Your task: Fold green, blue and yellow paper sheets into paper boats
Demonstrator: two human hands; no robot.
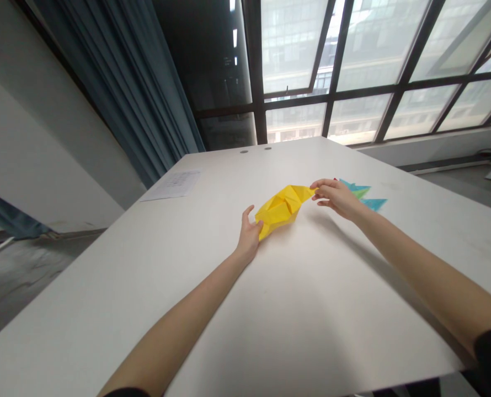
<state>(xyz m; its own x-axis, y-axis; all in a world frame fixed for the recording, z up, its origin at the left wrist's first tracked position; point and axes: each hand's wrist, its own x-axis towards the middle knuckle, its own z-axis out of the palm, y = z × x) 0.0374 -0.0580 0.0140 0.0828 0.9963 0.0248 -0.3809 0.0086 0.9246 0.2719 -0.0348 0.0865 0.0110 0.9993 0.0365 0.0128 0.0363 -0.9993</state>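
Observation:
A yellow folded paper piece (282, 208), creased like origami, is held between my two hands just above the white table (295, 331). My left hand (250, 234) grips its near left end, thumb on the paper and the index finger raised. At the other end, my right hand (335, 197) pinches the narrow pointed tip between thumb and fingers. The paper's middle is puffed and tilted, higher toward the right. Partly hidden behind my right hand lie several folded paper pieces, among them a blue one (375, 204) and a green one (361, 193), with a bit of red.
A printed sheet (174, 184) lies on the table's far left. Two round cable holes (244, 151) sit near the far edge. Beyond stand a blue curtain (146, 88) and large framed windows (369, 49).

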